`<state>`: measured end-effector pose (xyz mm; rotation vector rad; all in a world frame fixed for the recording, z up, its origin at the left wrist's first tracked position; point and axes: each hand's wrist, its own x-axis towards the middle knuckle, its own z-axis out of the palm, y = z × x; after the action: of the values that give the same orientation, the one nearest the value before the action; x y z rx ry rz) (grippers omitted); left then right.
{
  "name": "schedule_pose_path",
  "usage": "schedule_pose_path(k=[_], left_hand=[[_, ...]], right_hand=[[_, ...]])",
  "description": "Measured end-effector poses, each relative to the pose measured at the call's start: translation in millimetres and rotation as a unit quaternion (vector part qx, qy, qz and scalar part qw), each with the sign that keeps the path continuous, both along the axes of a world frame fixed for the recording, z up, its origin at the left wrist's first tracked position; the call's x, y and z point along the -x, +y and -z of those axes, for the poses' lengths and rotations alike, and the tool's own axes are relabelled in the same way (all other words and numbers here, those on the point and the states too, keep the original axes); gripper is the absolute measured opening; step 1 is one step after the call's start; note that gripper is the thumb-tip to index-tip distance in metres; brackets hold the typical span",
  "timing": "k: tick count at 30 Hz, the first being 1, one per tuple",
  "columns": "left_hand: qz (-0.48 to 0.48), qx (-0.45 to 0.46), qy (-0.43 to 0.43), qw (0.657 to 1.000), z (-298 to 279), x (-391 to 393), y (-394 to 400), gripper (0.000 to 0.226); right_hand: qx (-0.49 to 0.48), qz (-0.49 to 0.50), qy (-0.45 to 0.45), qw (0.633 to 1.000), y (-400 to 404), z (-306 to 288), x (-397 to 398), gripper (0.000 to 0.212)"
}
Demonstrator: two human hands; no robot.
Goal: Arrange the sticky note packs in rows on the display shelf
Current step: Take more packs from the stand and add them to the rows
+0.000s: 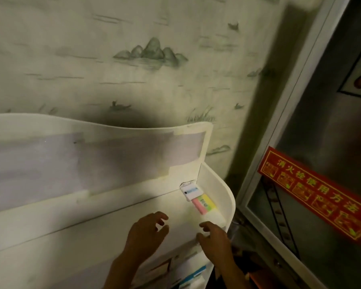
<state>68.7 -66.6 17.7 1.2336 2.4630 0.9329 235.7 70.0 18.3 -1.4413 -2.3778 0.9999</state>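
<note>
A white display shelf [229, 197] stands against the wall. On its top tier, in the far right corner, lies one sticky note pack [200, 200] with a white header card and pink, green and yellow strips. My left hand [146, 232] hovers over the tier's front edge, fingers spread, holding nothing. Just right of it, my right hand [215, 236] has curled fingers near the shelf's right rim, below the pack; nothing shows in its grip. More packs [193, 276], blue and white, sit on a lower tier at the bottom of the view.
Wallpaper with painted hills [150, 53] covers the wall behind the shelf. At the right stands a metal cabinet door with an aluminium frame [279, 130] and a red sign with yellow characters [313, 197]. The light is dim.
</note>
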Motion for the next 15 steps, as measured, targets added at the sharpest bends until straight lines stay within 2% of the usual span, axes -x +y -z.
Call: schedule_pose_path(k=[8, 15], left_hand=[[-0.063, 0.034, -0.023, 0.997, 20, 16, 78, 0.018], [-0.195, 0.051, -0.044, 0.979, 38, 17, 152, 0.021]], right_hand=[[-0.046, -0.008, -0.086, 0.995, 90, 28, 45, 0.054], [-0.094, -0.036, -0.178, 0.979, 140, 48, 76, 0.046]])
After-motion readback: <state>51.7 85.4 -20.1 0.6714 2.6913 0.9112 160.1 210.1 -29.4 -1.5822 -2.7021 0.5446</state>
